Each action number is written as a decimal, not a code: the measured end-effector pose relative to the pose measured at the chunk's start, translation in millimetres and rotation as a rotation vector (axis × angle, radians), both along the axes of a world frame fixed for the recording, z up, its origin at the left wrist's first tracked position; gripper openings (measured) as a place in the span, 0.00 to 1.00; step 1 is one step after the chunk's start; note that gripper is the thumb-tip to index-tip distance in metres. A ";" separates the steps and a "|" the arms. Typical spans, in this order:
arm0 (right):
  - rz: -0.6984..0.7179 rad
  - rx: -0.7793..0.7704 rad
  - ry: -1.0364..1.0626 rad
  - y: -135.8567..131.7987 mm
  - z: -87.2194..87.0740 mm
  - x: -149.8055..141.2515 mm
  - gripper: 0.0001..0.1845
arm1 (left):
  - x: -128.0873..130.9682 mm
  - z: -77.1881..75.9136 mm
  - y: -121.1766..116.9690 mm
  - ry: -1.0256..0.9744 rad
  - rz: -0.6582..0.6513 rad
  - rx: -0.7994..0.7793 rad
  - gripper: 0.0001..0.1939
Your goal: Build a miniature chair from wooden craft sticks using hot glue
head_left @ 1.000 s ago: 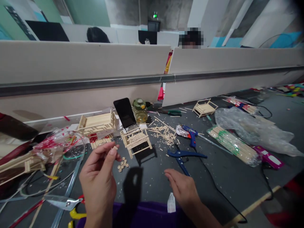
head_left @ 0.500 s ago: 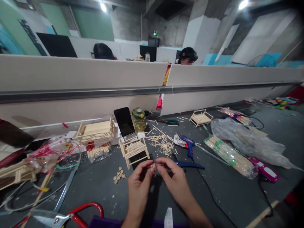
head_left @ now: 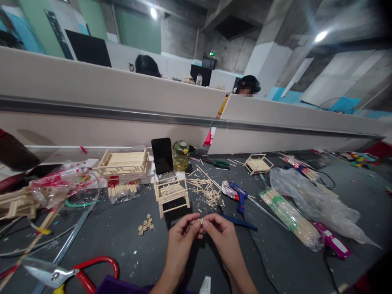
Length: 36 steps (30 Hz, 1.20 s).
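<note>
Small pieces of cut wooden stick [head_left: 201, 221] are pinched between the fingertips of both hands, low in the middle of the view. My left hand [head_left: 181, 237] closes on them from the left, and my right hand [head_left: 223, 236] meets it from the right. The fingers partly hide the pieces. Just beyond my left hand stands a small chair-like frame of wooden sticks [head_left: 171, 195]. Left of that hand lies a cluster of little glued stick pieces [head_left: 146, 226]. Blue tool handles [head_left: 240, 223] rest beside my right hand.
Loose cut sticks [head_left: 211, 192] lie beyond my hands, near a blue glue gun [head_left: 241, 198]. Bagged sticks [head_left: 289, 216] and a purple glue gun [head_left: 332, 241] are at right. Red-handled shears [head_left: 84, 271] lie front left. A phone [head_left: 162, 156] and bottle [head_left: 181, 157] stand behind.
The camera view has tilted and shifted, so the table items appear displaced. Both hands still pinch the small stick pieces together, with the fingers slightly rearranged.
</note>
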State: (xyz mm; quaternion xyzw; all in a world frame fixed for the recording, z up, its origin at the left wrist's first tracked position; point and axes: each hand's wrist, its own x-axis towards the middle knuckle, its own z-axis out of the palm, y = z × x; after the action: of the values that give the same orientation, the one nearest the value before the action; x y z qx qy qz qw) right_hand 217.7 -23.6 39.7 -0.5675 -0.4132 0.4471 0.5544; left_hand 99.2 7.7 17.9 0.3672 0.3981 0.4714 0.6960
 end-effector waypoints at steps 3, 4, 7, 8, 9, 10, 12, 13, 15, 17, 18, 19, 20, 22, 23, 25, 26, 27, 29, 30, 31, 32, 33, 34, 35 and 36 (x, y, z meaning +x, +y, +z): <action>-0.018 -0.011 -0.012 -1.2 -1.9 1.2 0.14 | 1.4 -3.5 -0.7 -0.021 -0.026 -0.009 0.15; -0.024 -0.014 -0.027 -1.6 -2.4 1.4 0.15 | 1.5 -4.7 -0.6 -0.021 -0.034 -0.006 0.14; -0.047 -0.016 -0.103 -3.2 -4.4 1.2 0.16 | 0.7 -7.3 0.9 0.011 -0.048 0.015 0.14; -0.057 -0.014 -0.139 -4.0 -5.5 1.1 0.16 | 0.3 -7.7 1.4 0.035 -0.055 0.034 0.14; -0.067 -0.010 -0.181 -4.9 -6.9 1.0 0.16 | -0.2 -7.8 1.8 0.066 -0.062 0.063 0.13; -0.076 -0.008 -0.231 -5.8 -8.4 1.1 0.17 | -0.8 -7.6 2.0 0.105 -0.065 0.102 0.13; -0.084 -0.007 -0.338 -7.3 -11.2 1.7 0.16 | -1.9 -6.8 1.5 0.193 -0.059 0.206 0.11; -0.076 -0.011 -0.383 -7.7 -12.3 2.2 0.16 | -2.4 -6.3 1.0 0.234 -0.051 0.258 0.10; -0.046 -0.017 -0.431 -7.6 -13.4 3.3 0.16 | -3.2 -5.6 -0.4 0.292 -0.031 0.344 0.10; -0.012 -0.018 -0.423 -6.2 -13.3 4.4 0.16 | -3.8 -5.3 -1.1 0.319 -0.019 0.395 0.10; 0.002 -0.017 -0.406 -5.3 -13.1 4.8 0.16 | -4.0 -5.3 -1.0 0.325 -0.017 0.410 0.10; 0.011 -0.017 -0.386 -4.4 -12.9 5.1 0.16 | -4.2 -5.3 -0.6 0.328 -0.016 0.421 0.10; 0.017 -0.018 -0.365 -3.7 -12.9 5.4 0.16 | -4.3 -5.4 0.1 0.328 -0.016 0.425 0.10; 0.032 -0.027 -0.329 -2.9 -13.4 6.2 0.16 | -4.1 -5.3 1.5 0.328 -0.018 0.418 0.10; 0.040 -0.035 -0.322 -3.1 -13.7 6.7 0.16 | -4.0 -5.2 2.1 0.327 -0.016 0.411 0.10; 0.054 -0.052 -0.344 -4.2 -13.8 8.4 0.16 | -3.3 -4.8 2.4 0.328 -0.012 0.396 0.10; 0.062 -0.056 -0.371 -5.2 -13.3 9.4 0.17 | -3.0 -4.6 2.1 0.332 -0.011 0.392 0.10; 0.070 -0.058 -0.406 -6.1 -12.3 10.4 0.17 | -2.7 -4.5 1.6 0.338 -0.010 0.393 0.10; 0.070 -0.061 -0.478 -7.6 -9.5 12.0 0.16 | -2.2 -4.7 0.3 0.357 -0.005 0.401 0.10; 0.061 -0.063 -0.502 -7.9 -8.1 12.3 0.16 | -2.2 -5.2 -0.3 0.369 -0.003 0.410 0.10; 0.052 -0.065 -0.512 -7.7 -7.1 12.4 0.15 | -2.3 -6.0 -0.7 0.379 -0.002 0.420 0.10; 0.045 -0.064 -0.511 -7.2 -6.7 12.3 0.14 | -2.4 -7.1 -0.9 0.386 -0.005 0.431 0.09; 0.041 -0.058 -0.503 -6.4 -7.2 12.0 0.13 | -2.6 -8.5 -0.8 0.390 -0.011 0.437 0.09; 0.040 -0.051 -0.493 -5.4 -8.5 11.7 0.13 | -2.7 -10.0 -0.5 0.389 -0.021 0.437 0.09; 0.044 -0.044 -0.480 -4.4 -10.6 11.3 0.14 | -2.8 -11.7 0.0 0.383 -0.032 0.430 0.10; 0.045 -0.040 -0.466 -3.4 -13.3 11.0 0.14 | -2.7 -13.3 0.7 0.370 -0.042 0.414 0.10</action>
State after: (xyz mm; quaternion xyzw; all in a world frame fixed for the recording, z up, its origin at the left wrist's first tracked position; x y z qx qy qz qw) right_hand 228.7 -27.0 26.4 -0.6570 -0.5337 0.3244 0.4222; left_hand 96.6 8.4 4.6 0.5896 0.4058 0.4533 0.5311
